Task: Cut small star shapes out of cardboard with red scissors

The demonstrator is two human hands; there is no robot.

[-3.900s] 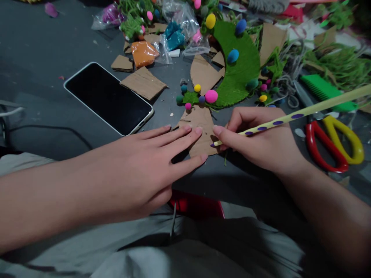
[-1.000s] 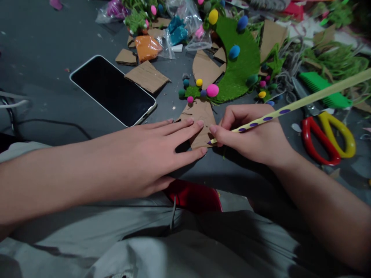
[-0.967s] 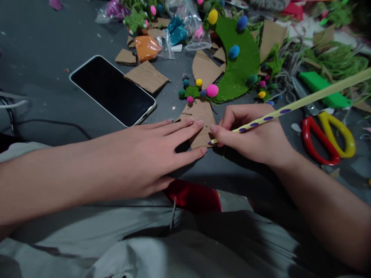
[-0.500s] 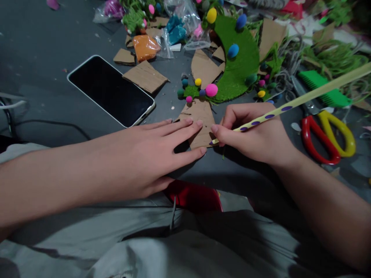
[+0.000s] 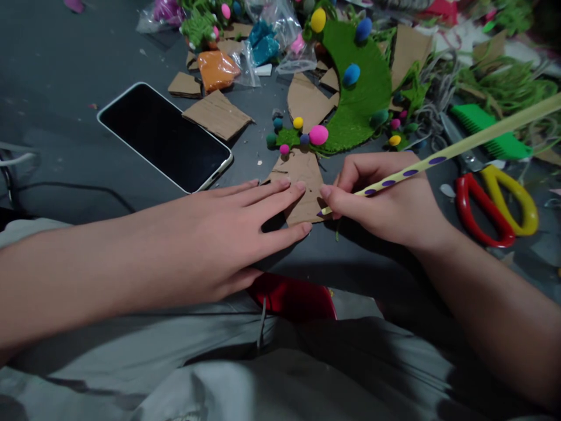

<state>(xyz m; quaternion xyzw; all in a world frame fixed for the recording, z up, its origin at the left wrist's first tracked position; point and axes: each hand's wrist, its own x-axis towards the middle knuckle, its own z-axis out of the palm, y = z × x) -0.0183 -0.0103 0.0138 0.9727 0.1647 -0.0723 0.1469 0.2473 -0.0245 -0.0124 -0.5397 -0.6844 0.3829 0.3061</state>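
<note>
My left hand [image 5: 236, 225] lies flat with its fingers spread, the fingertips resting on a small piece of brown cardboard [image 5: 302, 169]. A long pale-yellow pencil with purple spots [image 5: 411, 173] is pinched in my right hand [image 5: 381, 199]. Its dark purple tip touches or nearly touches the cardboard near the lower right edge. Just beyond the cardboard is a small green star-like piece [image 5: 288, 138] with coloured balls around it. Behind that lies a green yarn-covered crescent [image 5: 362, 105] dotted with coloured balls.
A smartphone [image 5: 162, 137] with a dark screen lies left, a cardboard scrap [image 5: 218, 114] over its edge. To the right are red-and-yellow-handled scissors [image 5: 484, 210] and a green comb [image 5: 491, 131]. Clay packets [image 5: 218, 70], yarn [image 5: 504, 88] and scraps crowd the back.
The pencil tip has shifted very slightly upward on the cardboard. My left hand stays in place, and the view has moved a little.
</note>
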